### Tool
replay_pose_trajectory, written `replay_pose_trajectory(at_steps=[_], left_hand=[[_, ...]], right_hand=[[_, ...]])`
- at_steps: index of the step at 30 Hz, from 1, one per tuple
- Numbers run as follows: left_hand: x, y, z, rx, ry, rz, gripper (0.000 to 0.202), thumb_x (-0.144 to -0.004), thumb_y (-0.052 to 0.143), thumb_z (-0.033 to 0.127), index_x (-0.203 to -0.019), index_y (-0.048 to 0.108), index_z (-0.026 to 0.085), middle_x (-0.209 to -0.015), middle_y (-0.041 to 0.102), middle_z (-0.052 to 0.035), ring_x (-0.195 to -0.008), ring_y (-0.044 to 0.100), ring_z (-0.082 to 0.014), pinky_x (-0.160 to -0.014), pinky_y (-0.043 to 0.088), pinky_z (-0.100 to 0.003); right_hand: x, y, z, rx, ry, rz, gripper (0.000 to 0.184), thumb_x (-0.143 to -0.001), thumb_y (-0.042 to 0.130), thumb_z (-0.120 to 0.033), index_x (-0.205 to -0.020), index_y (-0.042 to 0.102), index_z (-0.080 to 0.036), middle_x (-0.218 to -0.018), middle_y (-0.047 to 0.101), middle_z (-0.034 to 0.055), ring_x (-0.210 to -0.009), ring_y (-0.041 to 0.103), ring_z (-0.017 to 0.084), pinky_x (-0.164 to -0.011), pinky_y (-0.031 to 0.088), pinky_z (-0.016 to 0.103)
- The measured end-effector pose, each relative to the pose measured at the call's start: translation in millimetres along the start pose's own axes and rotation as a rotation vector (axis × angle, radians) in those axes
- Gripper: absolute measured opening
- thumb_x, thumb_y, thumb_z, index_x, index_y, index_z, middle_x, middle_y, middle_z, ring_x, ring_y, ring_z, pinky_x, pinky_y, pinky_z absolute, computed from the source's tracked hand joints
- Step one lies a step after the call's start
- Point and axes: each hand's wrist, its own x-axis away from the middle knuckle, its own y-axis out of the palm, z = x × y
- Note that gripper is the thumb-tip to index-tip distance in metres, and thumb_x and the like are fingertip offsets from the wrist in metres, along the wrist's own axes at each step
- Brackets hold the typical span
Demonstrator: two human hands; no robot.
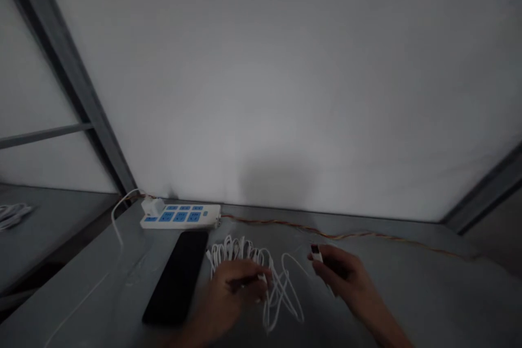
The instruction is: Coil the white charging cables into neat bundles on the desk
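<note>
My right hand (346, 274) pinches a white USB plug (316, 254) between thumb and fingers, its dark end pointing up. My left hand (234, 288), a little blurred, is closed on a small white cable end (263, 279). Between the hands a white cable (279, 296) hangs in loose loops above the grey table. Behind my left hand lies a pile of coiled white cables (232, 249), partly hidden by the fingers. Left of that hand, a black phone (177, 277) lies flat with its screen dark.
A white power strip (212, 216) with blue sockets stands by the wall, a white charger (153, 206) plugged in at its left. A twisted orange-brown wire (285, 223) runs right along the table's back. Another white cable bundle (14, 215) lies on the far-left surface.
</note>
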Motion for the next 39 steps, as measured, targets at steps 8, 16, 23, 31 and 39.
replay_pose_trajectory(at_steps=[8, 16, 23, 31, 39], left_hand=[[-13.4, -13.9, -7.8, -0.337, 0.227, 0.054, 0.016, -0.082, 0.069, 0.027, -0.092, 0.080, 0.030, -0.087, 0.077, -0.0045, -0.076, 0.070, -0.0203, -0.069, 0.055, -0.027], [-14.0, -22.3, -13.6, -0.405, 0.298, 0.065, 0.019, -0.083, 0.068, 0.028, -0.099, 0.079, 0.031, -0.087, 0.078, -0.0045, -0.065, 0.070, -0.0187, -0.046, 0.050, -0.021], [-20.2, -28.3, -8.6, -0.405, 0.312, 0.054, 0.018, -0.083, 0.068, 0.025, -0.096, 0.080, 0.030, -0.093, 0.078, -0.0045, -0.082, 0.073, -0.0239, -0.074, 0.059, -0.032], [-20.5, -30.9, -13.0, -0.469, 0.300, -0.006, 0.021, -0.088, 0.064, 0.025, -0.102, 0.077, 0.032, -0.099, 0.076, -0.0037, -0.089, 0.072, -0.0224, -0.076, 0.057, -0.028], [-22.5, -31.5, -12.0, -0.500, 0.347, -0.044, 0.021, -0.090, 0.061, 0.024, -0.103, 0.077, 0.029, -0.098, 0.076, -0.0042, -0.087, 0.071, -0.0213, -0.077, 0.056, -0.029]], right_hand=[[-2.4, 12.3, 7.6, 0.064, -0.055, -0.088, 0.022, -0.079, 0.067, -0.039, -0.084, 0.075, -0.019, -0.066, 0.060, -0.0010, -0.061, 0.051, 0.014, -0.057, 0.041, 0.025], [-4.0, 10.2, 4.8, 0.066, -0.120, -0.119, 0.017, -0.081, 0.068, -0.034, -0.088, 0.079, -0.024, -0.078, 0.072, 0.0024, -0.067, 0.060, 0.016, -0.060, 0.045, 0.025], [-8.4, 6.9, 13.9, -0.014, -0.110, -0.078, 0.024, -0.080, 0.069, -0.041, -0.092, 0.079, -0.023, -0.088, 0.072, 0.0060, -0.064, 0.061, 0.015, -0.051, 0.048, 0.023], [-9.4, 8.9, 13.9, 0.091, -0.166, -0.084, 0.018, -0.083, 0.067, -0.034, -0.090, 0.079, -0.024, -0.089, 0.073, 0.0045, -0.073, 0.063, 0.016, -0.062, 0.046, 0.026], [-10.6, 10.5, 17.0, 0.134, -0.187, -0.125, 0.019, -0.086, 0.064, -0.033, -0.096, 0.078, -0.025, -0.095, 0.073, 0.0047, -0.077, 0.064, 0.017, -0.065, 0.046, 0.027]])
